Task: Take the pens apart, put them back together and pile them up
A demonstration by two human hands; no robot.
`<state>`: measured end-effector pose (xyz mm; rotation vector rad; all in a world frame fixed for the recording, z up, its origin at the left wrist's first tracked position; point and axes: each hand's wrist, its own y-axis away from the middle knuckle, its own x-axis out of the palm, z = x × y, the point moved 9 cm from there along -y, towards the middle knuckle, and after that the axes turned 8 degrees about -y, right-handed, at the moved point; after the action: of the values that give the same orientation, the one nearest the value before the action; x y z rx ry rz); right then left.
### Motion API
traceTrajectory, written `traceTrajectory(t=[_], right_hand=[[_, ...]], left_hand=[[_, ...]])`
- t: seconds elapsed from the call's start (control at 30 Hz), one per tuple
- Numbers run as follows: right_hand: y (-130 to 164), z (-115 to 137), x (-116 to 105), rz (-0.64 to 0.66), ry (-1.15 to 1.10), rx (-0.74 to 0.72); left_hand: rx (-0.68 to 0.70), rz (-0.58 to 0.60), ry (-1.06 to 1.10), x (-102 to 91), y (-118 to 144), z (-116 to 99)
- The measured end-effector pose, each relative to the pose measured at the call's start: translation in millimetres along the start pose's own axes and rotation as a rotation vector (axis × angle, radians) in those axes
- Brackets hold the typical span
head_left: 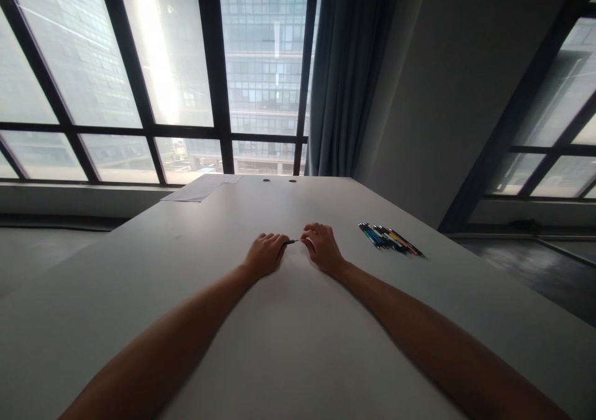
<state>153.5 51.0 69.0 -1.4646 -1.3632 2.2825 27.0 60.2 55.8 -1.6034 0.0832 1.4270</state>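
Note:
Both my hands rest on the white table [279, 345], fingers curled, close together at its middle. A thin dark pen [292, 241] spans the small gap between them. My left hand [265, 253] grips one end and my right hand [321, 246] pinches the other end. Most of the pen is hidden inside my fingers. To the right of my right hand lies a loose bunch of several pens [390, 238] in blue, black, yellow and red, flat on the table.
A sheet of paper [200, 189] lies at the table's far left corner. Two round cable holes [279, 180] sit near the far edge. Beyond are large windows, a blue curtain [349, 72] and a grey wall.

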Motion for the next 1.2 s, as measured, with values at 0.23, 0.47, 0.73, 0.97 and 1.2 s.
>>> traceTrajectory(t=[0.23,0.47,0.73,0.97,1.2], right_hand=[[0.1,-1.6,-0.1,-0.009,-0.012,0.019],[-1.4,4.6,2.8,0.017,-0.019,-0.016],[-2.4,16.0,0.9,-0.006,-0.034,-0.089],[1.2,7.8,-1.8,-0.042,-0.105,-0.050],[-0.4,13.2,-4.3,-0.044,-0.150,-0.088]], left_hand=[[0.004,-0.017,0.000,-0.9,0.6,0.5],[0.025,-0.022,0.007,-1.9,0.3,-1.6],[0.054,-0.045,0.019,-4.0,-0.3,-4.2],[0.036,-0.084,0.033,-5.5,0.8,-1.5],[0.062,-0.099,0.046,-7.6,1.0,-3.5]])
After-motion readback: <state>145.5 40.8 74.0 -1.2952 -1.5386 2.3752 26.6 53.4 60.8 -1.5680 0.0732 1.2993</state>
